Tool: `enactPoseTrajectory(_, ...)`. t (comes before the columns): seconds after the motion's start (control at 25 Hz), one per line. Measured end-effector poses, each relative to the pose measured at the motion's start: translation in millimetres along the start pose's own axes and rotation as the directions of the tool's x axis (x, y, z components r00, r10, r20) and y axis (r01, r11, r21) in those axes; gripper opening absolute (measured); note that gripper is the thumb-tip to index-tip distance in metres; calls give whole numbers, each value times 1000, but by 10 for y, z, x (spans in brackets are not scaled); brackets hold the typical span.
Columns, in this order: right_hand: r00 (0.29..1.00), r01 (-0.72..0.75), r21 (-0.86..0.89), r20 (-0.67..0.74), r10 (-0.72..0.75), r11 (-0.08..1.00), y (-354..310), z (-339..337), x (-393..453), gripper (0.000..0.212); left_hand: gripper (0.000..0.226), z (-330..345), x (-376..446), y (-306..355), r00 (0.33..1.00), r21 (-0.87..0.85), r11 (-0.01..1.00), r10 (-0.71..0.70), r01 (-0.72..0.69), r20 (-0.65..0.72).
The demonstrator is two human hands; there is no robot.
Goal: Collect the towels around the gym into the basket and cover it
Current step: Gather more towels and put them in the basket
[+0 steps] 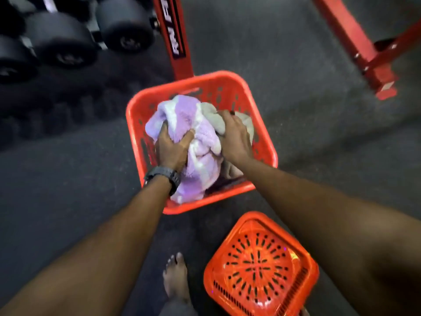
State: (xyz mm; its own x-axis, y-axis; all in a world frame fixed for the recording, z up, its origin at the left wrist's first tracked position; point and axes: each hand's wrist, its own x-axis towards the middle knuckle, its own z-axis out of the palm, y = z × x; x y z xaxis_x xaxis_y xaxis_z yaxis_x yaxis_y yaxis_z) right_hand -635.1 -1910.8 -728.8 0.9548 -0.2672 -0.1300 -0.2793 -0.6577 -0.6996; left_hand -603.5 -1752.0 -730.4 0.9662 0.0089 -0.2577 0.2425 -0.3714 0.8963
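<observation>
An orange plastic basket (262,124) stands on the dark gym floor in the middle of the view. A purple-and-white towel (184,115) fills it, with a grey towel (211,117) bunched at its right side. My left hand (172,149), a dark watch on its wrist, grips the purple towel inside the basket. My right hand (234,135) is closed on the grey towel beside it. The basket's orange perforated lid (259,267) lies on the floor in front of the basket, near my right leg.
A rack of black dumbbells (61,39) stands at the upper left. Its red frame leg (175,42) reaches down to the basket's far rim. Another red equipment frame (364,53) lies at the upper right. My bare foot (175,277) rests left of the lid.
</observation>
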Motion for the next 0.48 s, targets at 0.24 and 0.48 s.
enactPoseTrajectory(0.24,946,-49,-350,285,155,936,744,925,157,52,66,460,322,-1158,985,385,921,-12,-55,169)
enactPoseTrajectory(0.48,912,-40,-383,363,190,923,661,609,230,65,61,425,393,-898,959,386,922,-101,-9,264)
